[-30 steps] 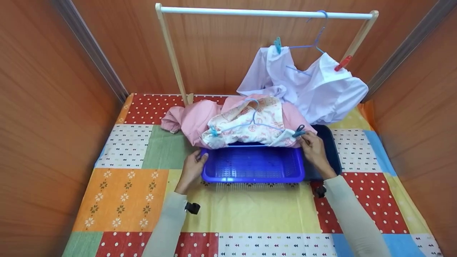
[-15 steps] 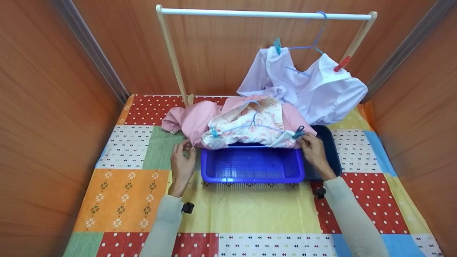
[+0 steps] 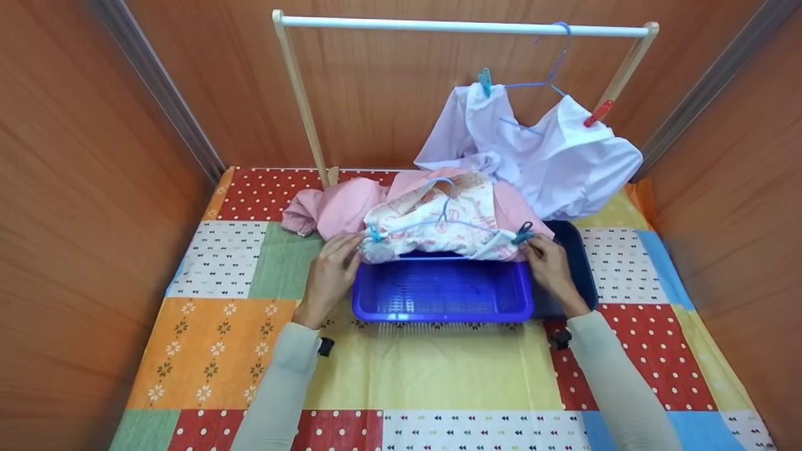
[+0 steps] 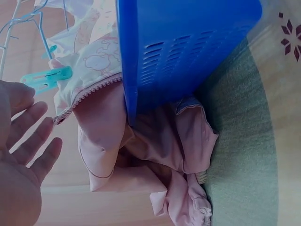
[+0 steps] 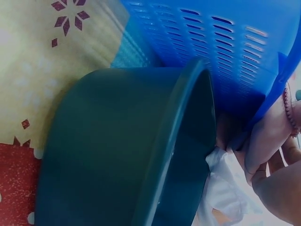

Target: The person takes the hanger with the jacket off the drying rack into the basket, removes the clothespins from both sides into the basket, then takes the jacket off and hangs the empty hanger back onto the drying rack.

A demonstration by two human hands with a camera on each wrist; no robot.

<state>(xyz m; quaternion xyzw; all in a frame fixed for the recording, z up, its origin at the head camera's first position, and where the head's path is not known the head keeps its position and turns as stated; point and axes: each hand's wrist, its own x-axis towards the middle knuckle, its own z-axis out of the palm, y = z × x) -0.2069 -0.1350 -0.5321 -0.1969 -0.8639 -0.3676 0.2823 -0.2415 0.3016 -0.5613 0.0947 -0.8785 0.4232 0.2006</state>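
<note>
A pink garment [image 3: 351, 203] with a white printed inside [image 3: 470, 188] lies over the back of the blue basket [image 3: 442, 317], a blue hanger [image 3: 432, 220] on top. A teal clothespin [image 3: 374, 233] clips its left corner to the hanger, a dark blue one [image 3: 522, 235] its right corner. My left hand [image 3: 330, 272] is at the left corner; in the left wrist view its fingers [image 4: 30, 134] are loosely extended, tips right at the teal clothespin [image 4: 47, 79] and zippered edge. My right hand [image 3: 551, 269] pinches the garment's right edge by the dark clothespin; its fingertips are partly hidden by cloth.
A dark green tub [image 5: 108, 141] stands behind and right of the basket. A white garment [image 3: 564, 169] hangs from the rack's white rail [image 3: 438, 25] on a blue hanger, with teal and red clothespins [image 3: 599, 114]. Wooden walls [image 3: 75, 219] enclose the patchwork cloth.
My left hand has left the basket's left rim, passed the pink garment's lower left edge, and moved up and right to the teal clothespin. My right hand has stayed in place.
</note>
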